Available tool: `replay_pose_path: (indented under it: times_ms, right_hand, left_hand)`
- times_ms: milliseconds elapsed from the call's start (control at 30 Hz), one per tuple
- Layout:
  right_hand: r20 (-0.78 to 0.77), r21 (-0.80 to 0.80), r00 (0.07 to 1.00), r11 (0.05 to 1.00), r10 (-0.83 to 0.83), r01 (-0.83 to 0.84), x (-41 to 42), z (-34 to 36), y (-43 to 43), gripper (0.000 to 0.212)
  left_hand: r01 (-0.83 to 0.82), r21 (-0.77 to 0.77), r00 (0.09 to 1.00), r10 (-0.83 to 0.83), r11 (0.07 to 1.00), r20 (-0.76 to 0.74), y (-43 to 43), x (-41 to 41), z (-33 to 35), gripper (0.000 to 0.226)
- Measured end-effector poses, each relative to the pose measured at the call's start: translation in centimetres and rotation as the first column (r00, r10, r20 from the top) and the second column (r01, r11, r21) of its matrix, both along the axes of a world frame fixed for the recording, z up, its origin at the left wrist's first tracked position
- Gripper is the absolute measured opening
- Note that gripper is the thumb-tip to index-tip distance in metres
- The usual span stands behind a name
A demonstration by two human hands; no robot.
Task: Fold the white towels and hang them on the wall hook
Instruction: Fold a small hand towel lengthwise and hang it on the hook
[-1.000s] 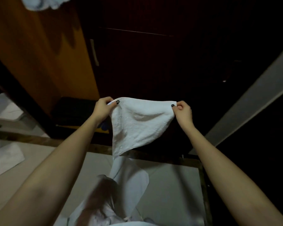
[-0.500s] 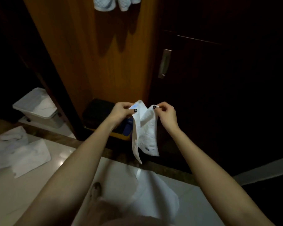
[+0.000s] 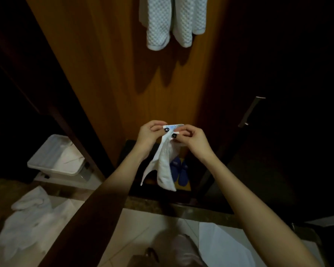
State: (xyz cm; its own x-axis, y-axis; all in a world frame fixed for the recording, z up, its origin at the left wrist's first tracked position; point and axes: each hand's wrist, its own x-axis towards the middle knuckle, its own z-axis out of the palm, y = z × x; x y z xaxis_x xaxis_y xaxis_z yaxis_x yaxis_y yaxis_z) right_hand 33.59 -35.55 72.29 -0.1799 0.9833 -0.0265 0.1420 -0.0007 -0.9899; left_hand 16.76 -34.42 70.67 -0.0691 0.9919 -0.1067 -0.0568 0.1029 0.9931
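Two hands [image 3: 148, 136] [image 3: 194, 140], one held towel [image 3: 165, 166], two slippers [image 3: 175, 168], one bin [image 3: 54, 162].

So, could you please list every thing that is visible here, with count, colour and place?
held towel: one, white, folded, hanging at centre.
hung towels: at least two, pale waffle weave, top centre.
wooden panel: one, orange-brown, behind the hung towels.
loose towels: crumpled heap, white, lower left; count unclear.
box: one, white, left.
slippers: two, blue, low behind the held towel.
door handle: one, grey metal, right, on a dark door.
sheet: one, white, bottom right.
left grip: one, bare hand, pinches the held towel's top.
right grip: one, bare hand, pinches the same top.
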Motion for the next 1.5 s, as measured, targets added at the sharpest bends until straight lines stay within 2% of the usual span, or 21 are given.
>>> replay_pose_path:
  times_ms: [133, 233, 433, 500, 633, 733, 867, 933, 1000, 1100, 1167, 1267, 1333, 1400, 1500]
  right_hand:
    - [0.121, 0.045, 0.988, 0.993, 0.100, -0.106, -2.6, 2.1, 3.1, 0.018]
    - [0.200, 0.140, 0.978, 0.987, 0.052, -0.081, -4.2, 3.3, 5.3, 0.004]
    - [0.344, 0.248, 0.939, 0.963, 0.018, -0.109, -6.6, 4.3, 9.2, 0.015]
    - [0.344, 0.278, 0.939, 0.957, -0.016, -0.085, -6.9, 4.7, 10.1, 0.015]
    - [0.392, 0.355, 0.918, 0.931, -0.062, -0.089, -7.0, 5.4, 11.4, 0.010]
    - [0.425, 0.386, 0.901, 0.918, -0.091, -0.090, -7.1, 5.9, 12.1, 0.010]
    - [0.386, 0.364, 0.918, 0.929, -0.093, -0.059, -6.9, 6.1, 12.7, 0.016]
    - [0.437, 0.417, 0.889, 0.907, -0.139, -0.063, -6.2, 5.9, 12.7, 0.024]
    - [0.559, 0.406, 0.814, 0.908, -0.158, -0.102, -4.8, 5.3, 12.9, 0.034]
    - [0.733, 0.214, 0.680, 0.954, -0.014, -0.211, -2.3, 4.2, 12.8, 0.041]
    - [0.746, 0.150, 0.663, 0.952, 0.070, -0.268, -1.3, 3.5, 12.5, 0.039]
    - [0.761, 0.233, 0.647, 0.915, 0.040, -0.330, -0.6, 3.8, 12.8, 0.033]
    - [0.715, 0.277, 0.699, 0.904, 0.033, -0.326, -0.5, 4.8, 13.4, 0.026]
    - [0.594, 0.287, 0.804, 0.926, 0.028, -0.244, -0.6, 6.1, 14.0, 0.020]
    - [0.447, 0.307, 0.895, 0.940, -0.004, -0.149, -0.9, 8.1, 14.9, 0.032]
  left_hand:
    - [-0.009, 0.014, 0.996, 0.008, 1.000, 0.089, 2.8, -2.5, 1.6, 0.018]
    - [-0.009, 0.012, 0.989, 0.007, 1.000, 0.151, 4.3, -4.0, 2.2, 0.014]
    - [0.011, 0.044, 0.991, -0.017, 0.999, 0.131, 6.7, -5.7, 3.3, 0.014]
    - [0.025, 0.063, 0.992, -0.033, 0.998, 0.118, 7.5, -5.8, 3.7, 0.015]
    - [0.055, 0.096, 0.975, -0.074, 0.994, 0.209, 8.7, -5.9, 4.4, 0.017]
    - [0.118, 0.133, 0.980, -0.137, 0.984, 0.145, 9.4, -6.1, 4.6, 0.024]
    - [0.140, 0.195, 0.987, -0.152, 0.971, 0.045, 10.1, -6.2, 5.1, 0.034]
    - [0.101, 0.203, 0.992, -0.114, 0.974, 0.056, 10.3, -6.1, 5.3, 0.032]
    - [0.024, 0.213, 0.995, -0.043, 0.977, 0.088, 10.7, -6.1, 5.7, 0.028]
    - [-0.055, 0.230, 0.979, 0.007, 0.972, 0.203, 11.4, -6.8, 6.5, 0.031]
    - [-0.067, 0.244, 0.976, 0.013, 0.967, 0.218, 12.0, -7.5, 6.8, 0.033]
    - [-0.085, 0.249, 0.989, 0.050, 0.965, 0.143, 12.6, -8.5, 6.8, 0.033]
    - [-0.108, 0.248, 0.991, 0.086, 0.963, 0.098, 12.8, -9.2, 6.6, 0.033]
    - [-0.121, 0.271, 0.992, 0.112, 0.955, 0.050, 12.8, -9.6, 6.6, 0.032]
    - [-0.107, 0.354, 0.993, 0.121, 0.929, -0.015, 12.7, -9.9, 6.9, 0.034]
